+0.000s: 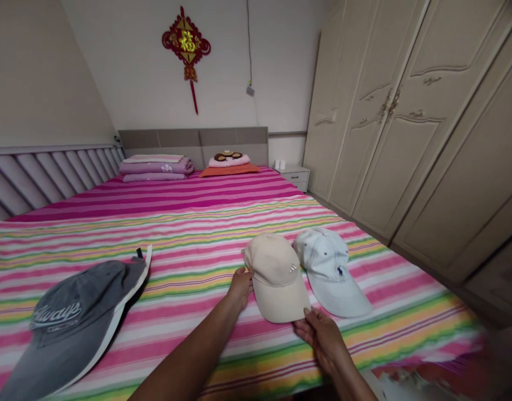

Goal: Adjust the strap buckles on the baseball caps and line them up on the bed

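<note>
A beige baseball cap (275, 267) sits on the striped bedspread with its brim toward me. My left hand (241, 287) is closed at the cap's left side, fingers against its lower edge. My right hand (318, 331) pinches the right front corner of the brim, thumb on top and fingers below. Just right of it, touching or nearly so, lies a pale blue cap (326, 267) with a small dark emblem. Farther left a dark grey cap (83, 312) with white script lettering rests on its side, its white strap end sticking up.
The striped bedspread (189, 312) covers the near bed. Folded purple bedding (156, 167) and a pink pillow (229, 160) lie by the headboard (235, 142). A padded rail (51, 172) runs along the left. A nightstand (295, 177) and a tall wardrobe (377, 145) stand at right.
</note>
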Demonstrator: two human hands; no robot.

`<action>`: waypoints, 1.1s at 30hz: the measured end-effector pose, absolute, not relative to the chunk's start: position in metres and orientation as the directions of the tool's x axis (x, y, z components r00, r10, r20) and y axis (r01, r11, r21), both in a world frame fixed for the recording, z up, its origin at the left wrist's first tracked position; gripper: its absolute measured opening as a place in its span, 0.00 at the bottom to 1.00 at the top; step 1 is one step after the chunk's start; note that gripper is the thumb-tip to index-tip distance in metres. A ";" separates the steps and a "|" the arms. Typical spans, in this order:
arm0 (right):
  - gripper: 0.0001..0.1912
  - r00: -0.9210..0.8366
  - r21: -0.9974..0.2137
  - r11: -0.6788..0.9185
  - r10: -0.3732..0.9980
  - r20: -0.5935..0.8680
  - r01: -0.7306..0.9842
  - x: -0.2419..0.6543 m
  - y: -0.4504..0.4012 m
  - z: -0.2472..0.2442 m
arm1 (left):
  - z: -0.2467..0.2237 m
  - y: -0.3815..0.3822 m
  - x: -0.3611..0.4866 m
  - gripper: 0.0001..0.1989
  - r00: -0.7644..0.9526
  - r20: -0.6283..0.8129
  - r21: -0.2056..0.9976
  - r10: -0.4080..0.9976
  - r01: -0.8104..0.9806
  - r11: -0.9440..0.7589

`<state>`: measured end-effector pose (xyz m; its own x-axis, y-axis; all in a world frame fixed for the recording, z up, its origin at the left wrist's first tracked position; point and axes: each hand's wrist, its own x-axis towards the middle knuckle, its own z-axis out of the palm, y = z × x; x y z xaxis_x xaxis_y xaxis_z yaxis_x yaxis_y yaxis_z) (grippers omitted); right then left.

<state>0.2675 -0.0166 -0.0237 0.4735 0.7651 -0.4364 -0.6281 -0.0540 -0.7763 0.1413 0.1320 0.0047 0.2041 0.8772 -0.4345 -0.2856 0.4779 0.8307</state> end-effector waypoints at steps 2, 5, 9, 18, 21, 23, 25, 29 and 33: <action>0.23 0.519 -0.792 -0.017 0.747 -0.416 -0.610 0.265 -0.016 -0.027 | 0.004 0.129 0.140 0.24 0.199 -0.405 0.846 0.892 -0.287 0.449; 0.29 0.571 -0.812 0.028 0.725 -0.386 -0.584 0.262 -0.015 -0.031 | 0.004 0.129 0.140 0.27 0.211 -0.377 0.857 0.902 -0.291 0.426; 0.29 0.589 -0.818 0.050 0.719 -0.369 -0.573 0.261 -0.015 -0.032 | 0.004 0.133 0.141 0.33 0.214 -0.394 0.835 0.894 -0.323 0.446; 0.27 0.582 -0.816 0.063 0.732 -0.353 -0.574 0.262 -0.012 -0.032 | 0.009 0.142 0.145 0.29 0.228 -0.404 0.800 0.886 -0.381 0.463; 0.27 0.593 -0.825 0.066 0.727 -0.346 -0.562 0.261 -0.012 -0.031 | 0.016 0.143 0.147 0.29 0.246 -0.383 0.798 0.890 -0.397 0.453; 0.26 0.600 -0.830 0.065 0.723 -0.343 -0.553 0.261 -0.012 -0.031 | 0.020 0.144 0.149 0.30 0.259 -0.369 0.798 0.893 -0.403 0.447; 0.27 0.600 -0.834 0.058 0.722 -0.345 -0.549 0.261 -0.012 -0.030 | 0.019 0.145 0.150 0.29 0.273 -0.369 0.800 0.888 -0.393 0.453; 0.28 0.583 -0.838 0.029 0.731 -0.354 -0.545 0.262 -0.014 -0.029 | 0.009 0.147 0.147 0.23 0.303 -0.415 0.800 0.858 -0.328 0.502; 0.29 0.588 -0.849 0.014 0.727 -0.354 -0.528 0.262 -0.016 -0.029 | 0.001 0.147 0.144 0.19 0.322 -0.423 0.806 0.847 -0.294 0.514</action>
